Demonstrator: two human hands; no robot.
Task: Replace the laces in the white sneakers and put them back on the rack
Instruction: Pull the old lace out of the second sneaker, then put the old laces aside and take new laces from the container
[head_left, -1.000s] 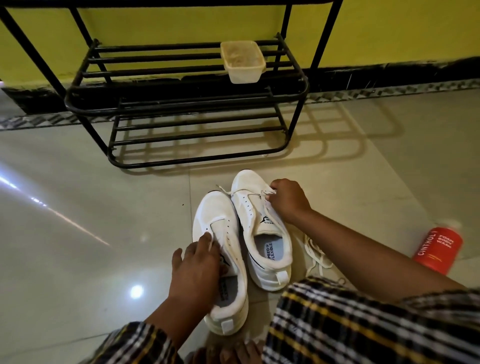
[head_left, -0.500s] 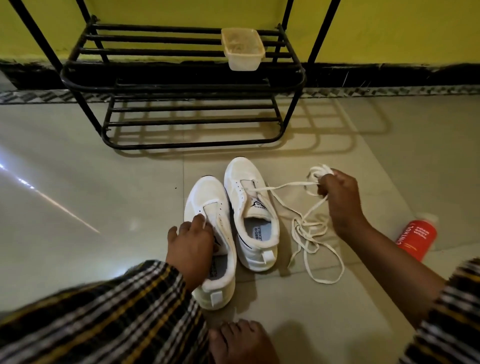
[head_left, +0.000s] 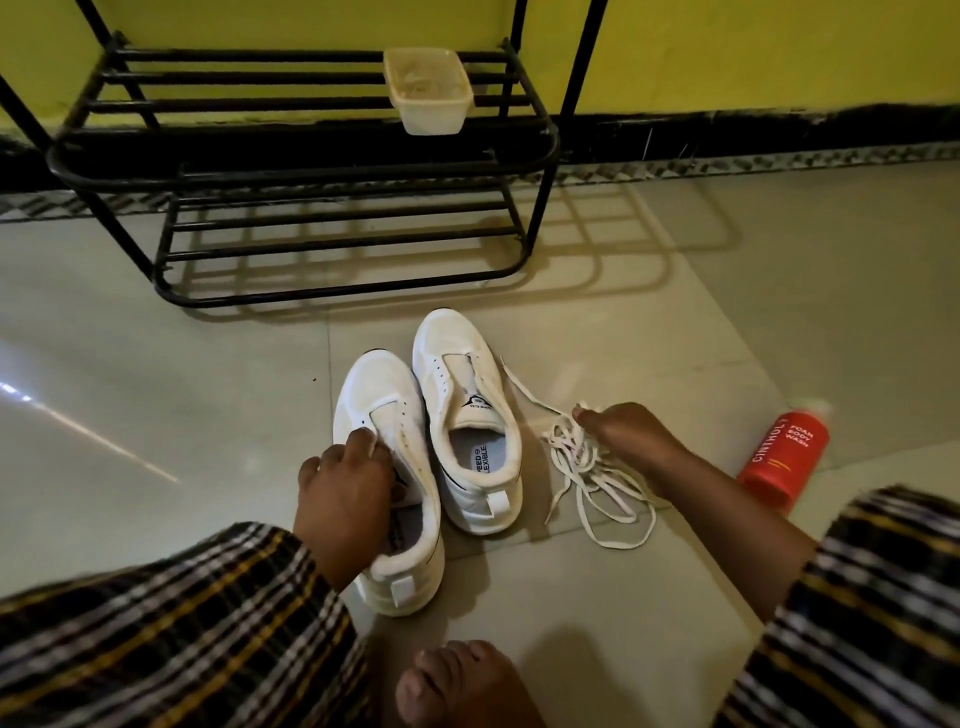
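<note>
Pale floor tiles (head_left: 156, 415) below a yellow wall fill the frame, with a black metal shoe rack (head_left: 311, 171) across the top carrying only a small plastic tub (head_left: 430, 93). At centre stand the two white sneakers, both with bare eyelets: the left sneaker (head_left: 384, 415) is steadied by the left hand (head_left: 345, 488), whose fingers curl over its collar, while the right sneaker (head_left: 462, 410) stands free just beside it. Right of centre, the right hand (head_left: 623, 431) rests on a loose tangle of white laces (head_left: 587, 467) on the tiles; whether it pinches a strand or merely touches cannot be told. The unlacing appears finished; next comes threading a lace from the toe eyelets. Checked sleeves hide both forearms, the red body-wash bottle (head_left: 784, 454) is partly cut off, and no separate fresh laces are identifiable.
</note>
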